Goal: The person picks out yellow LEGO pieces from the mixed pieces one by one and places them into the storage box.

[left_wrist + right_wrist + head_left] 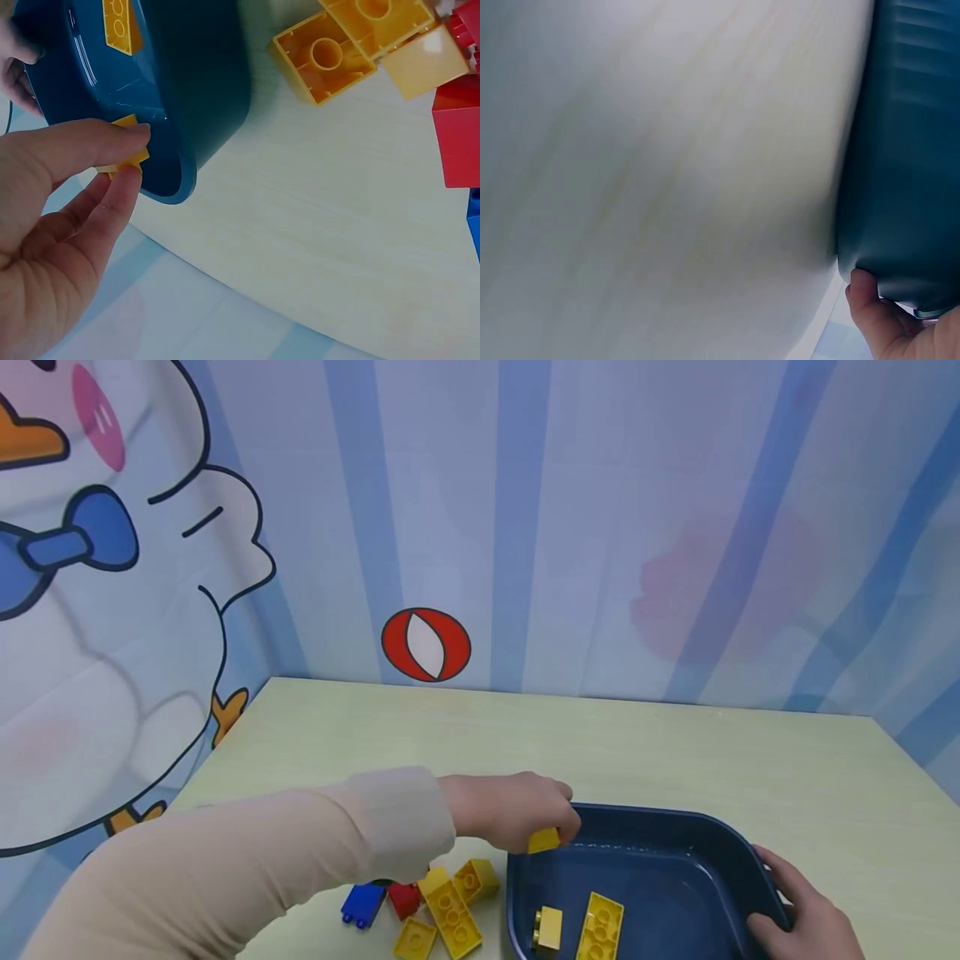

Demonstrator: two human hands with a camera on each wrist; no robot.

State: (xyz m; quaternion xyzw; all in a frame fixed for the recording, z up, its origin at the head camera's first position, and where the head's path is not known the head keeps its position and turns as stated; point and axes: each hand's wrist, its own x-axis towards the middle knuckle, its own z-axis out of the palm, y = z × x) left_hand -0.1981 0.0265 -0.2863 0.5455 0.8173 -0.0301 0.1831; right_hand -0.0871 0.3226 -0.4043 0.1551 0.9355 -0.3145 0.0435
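Note:
My left hand point(517, 814) pinches a small yellow building brick point(543, 840) between thumb and fingers, above the far left corner of a dark blue tray point(652, 818). The left wrist view shows the same yellow brick point(133, 159) at the fingertips, by the tray rim. Inside the tray lie a short yellow brick point(550, 928) on its side and a longer yellow brick point(602, 927) with its hollow underside up. At the tray's right side, my right hand point(810, 910) grips the rim; the right wrist view shows fingers point(864, 289) against the tray's outer wall.
Left of the tray, several loose bricks lie close together: a long yellow brick point(453, 914), other yellow ones, a red brick point(405, 900) and a blue brick point(363, 906). The pale tabletop point(600, 743) ends at a printed cloth backdrop point(585, 527).

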